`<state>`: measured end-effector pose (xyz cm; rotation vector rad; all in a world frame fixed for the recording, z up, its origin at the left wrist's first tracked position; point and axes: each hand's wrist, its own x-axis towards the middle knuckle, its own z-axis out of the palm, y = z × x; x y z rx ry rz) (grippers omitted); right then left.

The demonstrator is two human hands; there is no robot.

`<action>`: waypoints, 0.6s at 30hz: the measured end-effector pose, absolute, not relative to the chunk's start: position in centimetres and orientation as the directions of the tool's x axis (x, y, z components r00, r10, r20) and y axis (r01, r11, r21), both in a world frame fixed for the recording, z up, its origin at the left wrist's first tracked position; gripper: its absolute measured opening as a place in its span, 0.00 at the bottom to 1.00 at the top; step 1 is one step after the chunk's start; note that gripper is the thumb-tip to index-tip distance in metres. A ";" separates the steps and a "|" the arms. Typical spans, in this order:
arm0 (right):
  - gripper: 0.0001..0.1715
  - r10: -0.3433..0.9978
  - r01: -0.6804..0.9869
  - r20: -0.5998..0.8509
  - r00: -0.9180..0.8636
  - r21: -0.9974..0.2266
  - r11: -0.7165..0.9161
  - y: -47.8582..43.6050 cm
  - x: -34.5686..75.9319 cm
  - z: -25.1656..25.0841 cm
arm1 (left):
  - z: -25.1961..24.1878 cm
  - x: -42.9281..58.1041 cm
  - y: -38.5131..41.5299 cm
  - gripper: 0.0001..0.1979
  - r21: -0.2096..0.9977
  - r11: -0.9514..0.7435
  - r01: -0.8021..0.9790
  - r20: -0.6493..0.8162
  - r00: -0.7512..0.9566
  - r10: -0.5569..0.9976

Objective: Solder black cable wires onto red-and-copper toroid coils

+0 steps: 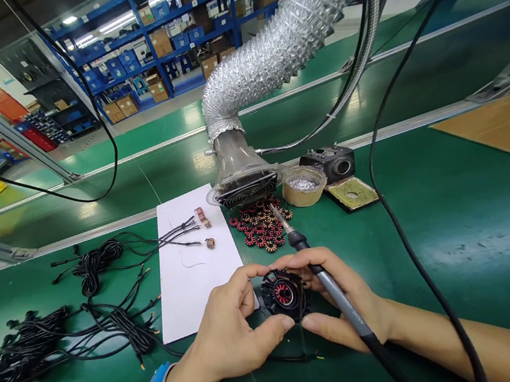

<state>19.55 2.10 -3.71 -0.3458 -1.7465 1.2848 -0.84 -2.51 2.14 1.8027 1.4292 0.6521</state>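
- Left hand [228, 340]: wrist low, fingers curled in a narrow grip on a black round housing with a red coil [283, 294].
- Right hand [346, 298]: holds a soldering iron [332, 284] like a pen, tip pointing away, fingers against the housing.
- The housing sits between both hands, just off the lower right corner of the white sheet [191, 276].
- Left of the sheet: tangled black cables [35, 348].
- Right of the sheet: open green bench [440, 291], crossed by a black cord [411, 219].
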 end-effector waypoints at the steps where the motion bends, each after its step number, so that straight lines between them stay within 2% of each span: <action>1: 0.33 0.669 -0.272 0.506 -0.544 -0.861 0.430 2.1 19.6 -3.7 | 2.1 -0.8 -2.5 0.27 0.798 -0.115 0.592 -0.049 0.253 0.966; 10: 0.40 0.643 -0.165 0.580 -0.500 -0.793 0.586 2.1 19.7 -4.4 | 2.2 -0.9 -2.6 0.27 0.782 -0.161 0.602 -0.029 0.293 0.956; 18: 0.40 0.626 -0.131 0.622 -0.471 -0.751 0.647 2.2 19.6 -4.2 | 2.0 -0.9 -2.6 0.26 0.775 -0.161 0.611 -0.036 0.298 0.954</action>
